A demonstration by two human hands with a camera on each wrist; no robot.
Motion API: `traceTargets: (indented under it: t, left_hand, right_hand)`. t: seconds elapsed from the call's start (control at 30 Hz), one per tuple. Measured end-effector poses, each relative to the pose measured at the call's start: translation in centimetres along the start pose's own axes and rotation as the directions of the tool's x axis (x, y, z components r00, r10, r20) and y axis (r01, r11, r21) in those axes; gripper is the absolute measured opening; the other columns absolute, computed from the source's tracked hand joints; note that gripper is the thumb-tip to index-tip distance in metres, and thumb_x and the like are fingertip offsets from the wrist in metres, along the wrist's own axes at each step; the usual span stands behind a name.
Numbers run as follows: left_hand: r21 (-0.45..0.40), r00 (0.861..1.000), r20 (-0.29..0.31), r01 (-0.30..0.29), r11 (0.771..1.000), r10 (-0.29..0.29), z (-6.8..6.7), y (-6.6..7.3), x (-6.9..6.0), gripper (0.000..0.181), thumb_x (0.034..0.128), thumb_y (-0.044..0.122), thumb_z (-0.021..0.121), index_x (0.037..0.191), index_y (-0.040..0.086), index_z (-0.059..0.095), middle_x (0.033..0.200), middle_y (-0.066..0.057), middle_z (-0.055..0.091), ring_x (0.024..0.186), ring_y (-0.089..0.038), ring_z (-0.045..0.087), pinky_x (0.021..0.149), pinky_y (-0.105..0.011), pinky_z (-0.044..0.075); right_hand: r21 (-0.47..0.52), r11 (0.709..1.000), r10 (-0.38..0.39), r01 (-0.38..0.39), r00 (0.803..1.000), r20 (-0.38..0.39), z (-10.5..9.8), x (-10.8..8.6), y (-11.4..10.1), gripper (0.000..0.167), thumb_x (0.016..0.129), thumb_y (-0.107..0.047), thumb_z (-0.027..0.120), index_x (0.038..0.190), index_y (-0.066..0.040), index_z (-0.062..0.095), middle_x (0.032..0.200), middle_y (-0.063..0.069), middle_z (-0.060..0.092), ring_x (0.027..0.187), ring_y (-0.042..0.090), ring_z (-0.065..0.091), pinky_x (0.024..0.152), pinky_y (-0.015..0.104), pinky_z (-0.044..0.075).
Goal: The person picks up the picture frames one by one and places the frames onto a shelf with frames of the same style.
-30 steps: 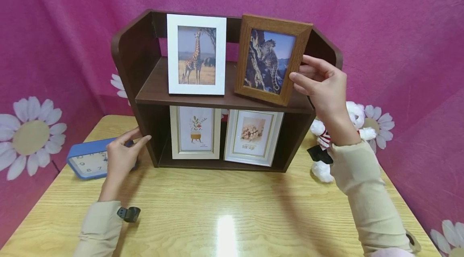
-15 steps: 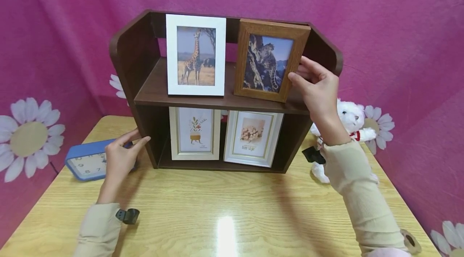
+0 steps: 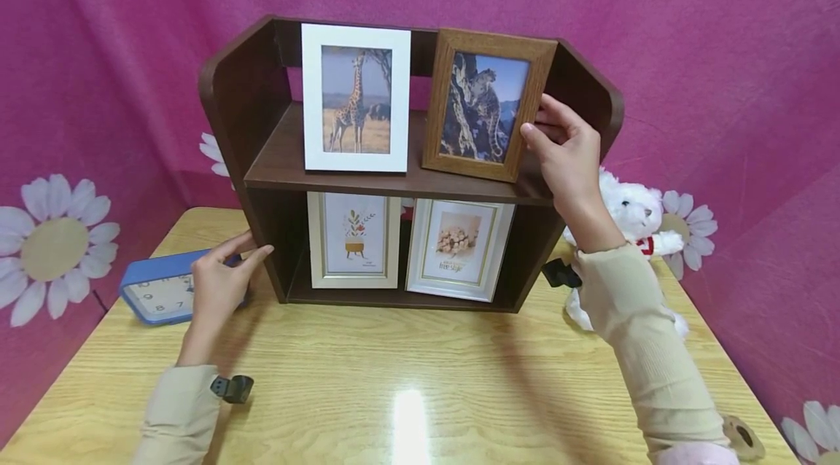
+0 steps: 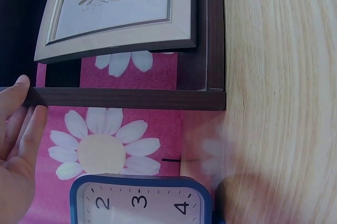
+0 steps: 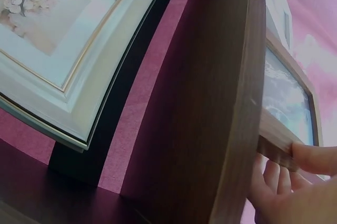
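A dark brown two-tier shelf (image 3: 275,166) stands on the table. My left hand (image 3: 222,281) grips the front edge of its left side panel (image 4: 126,98), thumb inside and fingers outside. On the upper tier, my right hand (image 3: 572,159) pinches the right edge of a brown wooden photo frame (image 3: 484,106) with a leopard picture. The right wrist view shows the thumb in front of this frame and the fingers behind. To its left stands a white photo frame (image 3: 356,97) with a giraffe picture. The lower tier holds a cream frame (image 3: 354,235) and a white-and-gold frame (image 3: 459,254).
A blue clock (image 3: 157,290) lies left of the shelf, partly behind my left hand. On the right sits a white teddy bear (image 3: 630,210), partly covered by my right arm. A small tan object (image 3: 741,436) rests near the table's (image 3: 394,370) right edge. Pink floral cloth hangs behind.
The leopard photo frame has shifted slightly left and back on the upper tier, with my right hand still holding its edge. My left hand stays on the side panel.
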State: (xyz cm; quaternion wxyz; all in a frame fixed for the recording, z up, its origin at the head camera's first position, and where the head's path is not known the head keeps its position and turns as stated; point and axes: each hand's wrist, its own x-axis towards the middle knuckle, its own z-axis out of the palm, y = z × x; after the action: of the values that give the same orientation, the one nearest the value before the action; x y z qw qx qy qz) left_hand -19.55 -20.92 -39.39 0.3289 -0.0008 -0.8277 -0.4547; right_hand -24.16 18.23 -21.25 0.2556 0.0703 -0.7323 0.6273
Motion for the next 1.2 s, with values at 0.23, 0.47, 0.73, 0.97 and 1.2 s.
traceTargets:
  t: [0.23,0.47,0.73,0.97,1.2]
  left_hand:
    - [-0.019,0.998,-0.013,-0.055,0.998,0.055,0.5,-1.0,0.7,0.033,0.0763,0.006,0.079,0.107,-0.001,0.071,0.096,-0.019,0.072,0.077,0.021,0.051,0.056,-0.008,0.036]
    - [-0.024,0.998,-0.018,-0.061,0.998,0.06,0.6,-1.0,0.7,0.033,0.0758,0.005,0.079,0.107,-0.002,0.071,0.096,-0.02,0.071,0.079,0.024,0.049,0.062,-0.006,0.038]
    - [-0.034,0.998,-0.022,-0.065,0.997,0.064,0.5,-0.7,0.8,0.031,0.0767,0.005,0.078,0.106,-0.003,0.071,0.094,-0.022,0.071,0.078,0.025,0.049,0.06,-0.006,0.037]
    - [-0.024,0.998,-0.015,-0.064,0.998,0.064,0.6,-0.7,0.7,0.032,0.0764,0.005,0.078,0.107,-0.003,0.071,0.095,-0.022,0.071,0.08,0.025,0.048,0.063,-0.007,0.039]
    - [-0.026,0.998,-0.018,-0.055,0.998,0.054,0.5,-0.4,0.7,0.031,0.0778,0.007,0.078,0.106,-0.002,0.071,0.095,-0.021,0.071,0.078,0.024,0.05,0.061,-0.005,0.037]
  right_hand:
    - [0.001,1.0,0.016,-0.016,1.0,0.015,0.3,0.2,0.7,0.046,0.091,0.002,0.058,0.136,-0.001,0.05,0.095,-0.009,0.056,0.087,0.003,0.055,0.072,0.017,0.048]
    - [0.014,0.998,0.055,-0.055,0.998,0.039,0.3,0.7,1.0,0.046,0.093,-0.001,0.056,0.138,0.0,0.047,0.096,-0.008,0.052,0.086,0.003,0.053,0.072,0.016,0.046]
    - [0.073,0.993,0.088,-0.091,0.995,0.048,0.4,1.1,1.1,0.047,0.093,0.001,0.055,0.138,0.002,0.045,0.095,-0.006,0.051,0.082,0.003,0.051,0.066,0.011,0.045]
    - [-0.089,0.996,0.013,-0.012,1.0,0.005,0.3,0.4,1.3,0.045,0.094,-0.002,0.055,0.138,-0.002,0.048,0.109,0.002,0.056,0.098,0.007,0.055,0.083,0.017,0.046]
    - [-0.134,0.978,-0.169,0.161,0.985,-0.046,-0.2,-2.2,1.7,0.037,0.092,0.001,0.056,0.128,0.003,0.056,0.117,0.01,0.055,0.115,0.02,0.054,0.097,0.024,0.045]
